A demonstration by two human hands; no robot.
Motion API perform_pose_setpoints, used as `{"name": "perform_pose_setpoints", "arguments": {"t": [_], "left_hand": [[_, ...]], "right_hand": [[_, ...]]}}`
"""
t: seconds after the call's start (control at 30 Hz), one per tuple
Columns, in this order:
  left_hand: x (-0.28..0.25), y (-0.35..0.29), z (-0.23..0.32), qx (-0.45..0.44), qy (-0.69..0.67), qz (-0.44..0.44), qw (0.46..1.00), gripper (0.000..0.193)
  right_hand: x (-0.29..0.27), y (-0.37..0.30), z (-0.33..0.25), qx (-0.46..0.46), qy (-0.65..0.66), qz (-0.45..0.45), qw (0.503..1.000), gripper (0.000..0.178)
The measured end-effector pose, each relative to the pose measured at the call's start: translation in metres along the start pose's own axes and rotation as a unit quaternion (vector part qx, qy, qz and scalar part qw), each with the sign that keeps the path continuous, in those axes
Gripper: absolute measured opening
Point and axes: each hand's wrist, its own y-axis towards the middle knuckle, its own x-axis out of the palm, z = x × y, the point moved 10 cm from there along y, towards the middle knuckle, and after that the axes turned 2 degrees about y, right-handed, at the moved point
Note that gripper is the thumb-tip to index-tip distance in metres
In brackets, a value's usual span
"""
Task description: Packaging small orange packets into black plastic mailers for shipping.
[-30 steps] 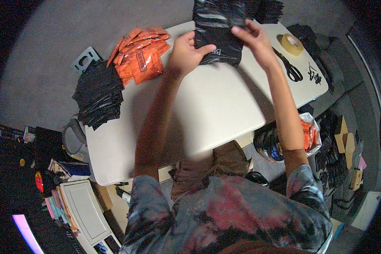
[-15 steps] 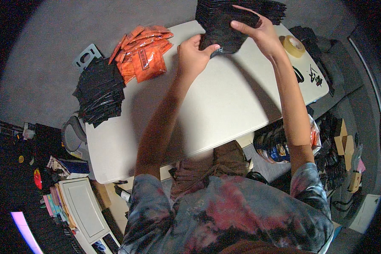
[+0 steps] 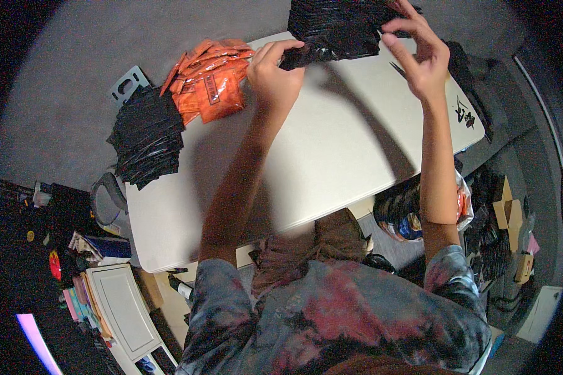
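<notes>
Above the far part of the white table, my left hand (image 3: 275, 72) is closed on a dark, soft black piece (image 3: 298, 57), of which only a small folded part shows past the fingers. My right hand (image 3: 422, 59) is raised at the far right, thumb and fingers apart, with nothing visible between them. Close to its fingertips lies a large pile of shiny black plastic bags (image 3: 338, 28) at the table's far edge. It sits just beyond my left hand too, and the upper end of the pile is cut off by the frame.
Orange plastic packets (image 3: 216, 87) are heaped at the table's far left, beside a stack of flat black packets (image 3: 147, 137). Small black bits (image 3: 465, 114) lie near the right corner of the white table (image 3: 331, 144). A white cabinet (image 3: 122, 306) stands lower left; a filled bag (image 3: 397, 215) sits below the right edge.
The black piece was spread between both hands; now only my left hand has it, folded small. My right hand has let go and moved right, covering the tape roll.
</notes>
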Motion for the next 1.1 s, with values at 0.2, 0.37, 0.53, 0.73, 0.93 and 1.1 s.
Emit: {"name": "perform_pose_setpoints", "arguments": {"t": [0.2,0.37,0.53,0.73,0.93,1.1], "left_hand": [[-0.013,0.009,0.026,0.106,0.043,0.029,0.993,0.033],[-0.014,0.011,0.034,0.104,0.044,0.018,0.993,0.037],[-0.014,0.013,0.038,0.129,0.06,0.011,0.99,0.04],[-0.012,0.01,0.035,0.144,0.076,-0.01,0.987,0.043],[-0.011,0.008,0.036,0.16,0.079,-0.007,0.984,0.044],[-0.012,0.007,0.039,0.167,0.076,-0.01,0.983,0.045]], "right_hand": [[0.017,-0.013,-0.04,-0.009,-0.136,-0.096,0.986,0.023],[0.026,-0.021,-0.043,-0.077,-0.253,-0.089,0.96,0.025],[0.019,-0.027,-0.044,-0.086,-0.259,-0.065,0.96,0.016],[0.02,-0.032,-0.046,-0.053,-0.207,-0.058,0.975,0.019],[0.018,-0.044,-0.019,0.052,-0.204,-0.053,0.976,0.014],[0.019,-0.049,-0.01,0.045,-0.201,-0.074,0.976,0.012]]}}
